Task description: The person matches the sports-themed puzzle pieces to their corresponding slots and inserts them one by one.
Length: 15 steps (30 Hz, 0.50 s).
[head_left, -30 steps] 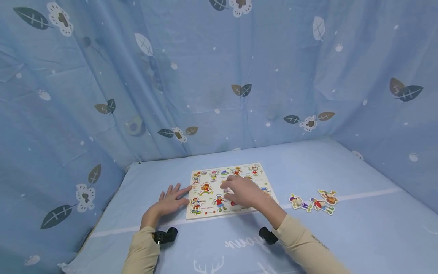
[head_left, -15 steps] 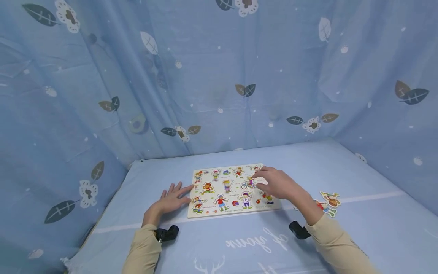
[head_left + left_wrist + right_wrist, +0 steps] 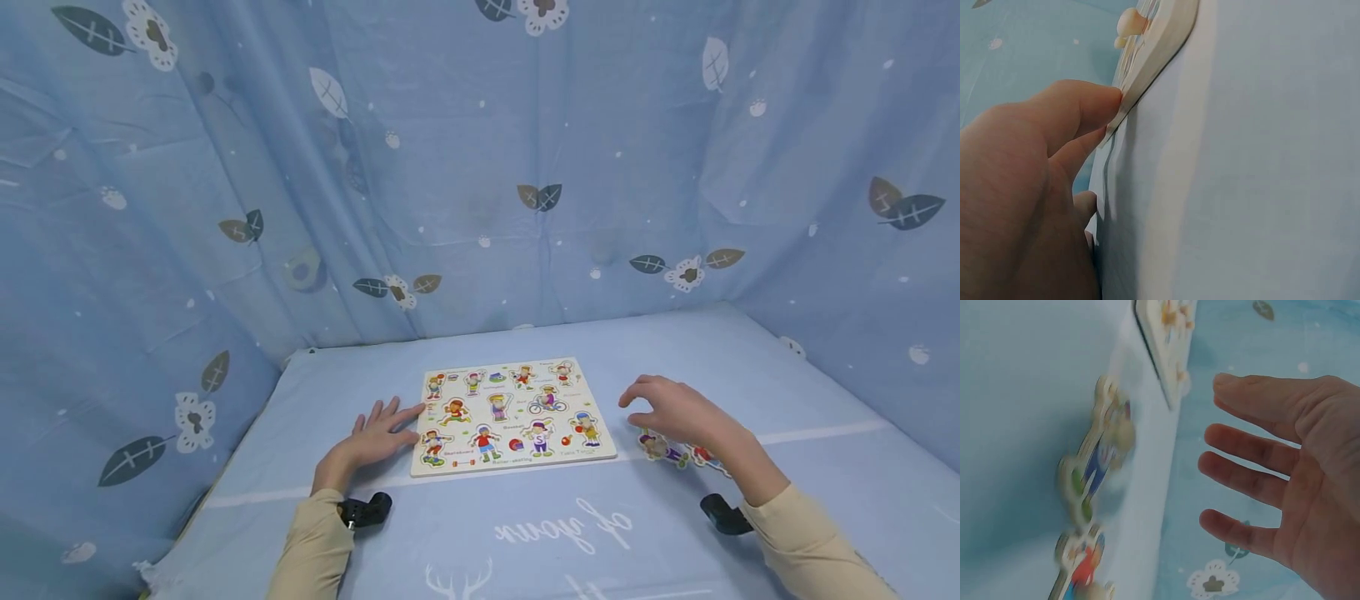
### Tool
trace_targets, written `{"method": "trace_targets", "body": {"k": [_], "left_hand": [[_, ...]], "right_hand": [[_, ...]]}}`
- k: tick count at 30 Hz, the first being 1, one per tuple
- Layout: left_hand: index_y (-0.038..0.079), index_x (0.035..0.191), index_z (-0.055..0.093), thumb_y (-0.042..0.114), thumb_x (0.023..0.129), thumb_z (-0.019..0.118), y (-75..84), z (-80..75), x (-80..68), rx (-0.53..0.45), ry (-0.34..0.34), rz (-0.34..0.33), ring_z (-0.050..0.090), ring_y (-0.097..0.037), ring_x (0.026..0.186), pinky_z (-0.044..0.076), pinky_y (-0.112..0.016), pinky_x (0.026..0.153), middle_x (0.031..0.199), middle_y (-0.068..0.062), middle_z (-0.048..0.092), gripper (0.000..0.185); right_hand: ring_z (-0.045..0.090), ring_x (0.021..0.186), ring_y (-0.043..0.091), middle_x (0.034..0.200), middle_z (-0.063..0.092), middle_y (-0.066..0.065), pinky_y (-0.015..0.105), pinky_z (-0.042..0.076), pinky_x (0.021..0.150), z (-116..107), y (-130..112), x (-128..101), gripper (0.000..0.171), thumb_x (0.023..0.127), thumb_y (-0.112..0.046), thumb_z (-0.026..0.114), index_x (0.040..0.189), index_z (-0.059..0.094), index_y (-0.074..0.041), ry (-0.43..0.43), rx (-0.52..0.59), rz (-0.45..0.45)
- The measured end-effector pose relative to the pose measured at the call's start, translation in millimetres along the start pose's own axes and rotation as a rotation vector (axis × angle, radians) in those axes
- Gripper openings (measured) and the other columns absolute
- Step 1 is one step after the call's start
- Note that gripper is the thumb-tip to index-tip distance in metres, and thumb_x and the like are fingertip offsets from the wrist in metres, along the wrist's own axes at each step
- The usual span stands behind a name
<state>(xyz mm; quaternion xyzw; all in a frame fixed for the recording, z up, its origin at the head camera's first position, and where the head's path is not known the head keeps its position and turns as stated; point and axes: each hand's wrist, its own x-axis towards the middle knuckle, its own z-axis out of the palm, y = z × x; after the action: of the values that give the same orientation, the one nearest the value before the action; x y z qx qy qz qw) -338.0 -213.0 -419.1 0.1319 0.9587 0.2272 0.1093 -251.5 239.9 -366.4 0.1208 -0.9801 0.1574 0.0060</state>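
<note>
A wooden peg puzzle board (image 3: 480,425) with printed sports figures lies flat on the bed-like surface. Straight fingers of my left hand (image 3: 375,440) touch its left edge; in the left wrist view the fingertips (image 3: 1110,100) meet the board's side. To the right of the board, my right hand (image 3: 675,408) hovers with nothing in it, fingers relaxed and spread. Below and behind it lie a purple-trousered puzzle piece (image 3: 660,450) and a red-shirted puzzle piece (image 3: 705,457), partly covered by the hand and wrist. The right wrist view shows both pieces with round knobs, the nearer one (image 3: 1100,456) blurred.
Pale blue cloth (image 3: 555,533) with white lettering covers the flat surface. A blue curtain (image 3: 465,167) with leaf and flower prints hangs along the back and sides. Each wrist carries a black camera, such as the left one (image 3: 367,510).
My right hand has moved from over the board out to the right, above the loose pieces, uncovering the board's figures. The left hand stays at the board's edge.
</note>
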Motion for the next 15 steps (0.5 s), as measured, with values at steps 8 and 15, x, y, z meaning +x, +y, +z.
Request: {"method": "trace_targets", "body": {"k": [8,15], "left_hand": [[0.023,0.152,0.042,0.044,0.094,0.054,-1.5,0.7,-2.2,0.003,0.007,0.000,-0.004,-0.047,0.149,-0.004,-0.066,0.117,0.163,-0.023,0.011,0.063],[0.024,0.152,0.041,0.043,0.094,0.054,0.2,0.0,-1.1,-0.010,0.006,-0.008,-0.006,-0.045,0.150,-0.005,-0.064,0.118,0.164,-0.021,0.011,0.062]], "right_hand": [[0.062,0.095,0.023,0.106,0.066,0.003,0.049,0.055,0.083,5,25,-13,0.017,0.084,-0.019,0.078,0.100,0.075,-0.014,-0.070,-0.003,0.009],[0.060,0.088,0.015,0.099,0.065,-0.003,0.038,0.054,0.075,7,34,-20,0.009,0.086,-0.014,0.074,0.090,0.078,-0.021,-0.136,0.040,-0.059]]}}
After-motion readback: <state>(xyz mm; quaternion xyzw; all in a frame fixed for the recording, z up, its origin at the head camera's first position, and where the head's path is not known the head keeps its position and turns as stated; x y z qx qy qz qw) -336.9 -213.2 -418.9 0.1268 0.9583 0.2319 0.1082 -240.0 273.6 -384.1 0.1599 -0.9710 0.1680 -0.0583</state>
